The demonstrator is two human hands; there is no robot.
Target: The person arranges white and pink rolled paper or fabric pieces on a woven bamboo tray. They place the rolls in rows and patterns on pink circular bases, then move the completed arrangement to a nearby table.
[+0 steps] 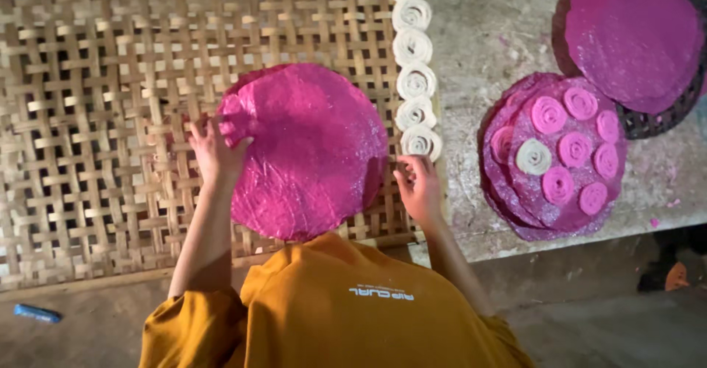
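Observation:
A large round pink sheet (309, 151), thin and glossy, lies flat on a woven bamboo mat (96, 118). My left hand (213, 153) grips the sheet's left edge, where the rim is slightly folded over. My right hand (417, 185) has curled fingers on the sheet's lower right edge, just below a column of white spiral rolls (415, 81) that runs along the mat's right side. My orange shirt (331, 309) fills the lower middle of the view.
On the concrete ledge (471, 66) to the right lies a stack of pink sheets (515, 213) carrying several pink spiral rolls (549, 114) and one white roll (533, 157). Another pink sheet (633, 33) rests on a dark round woven tray (663, 118). A small blue object (37, 313) lies on the floor.

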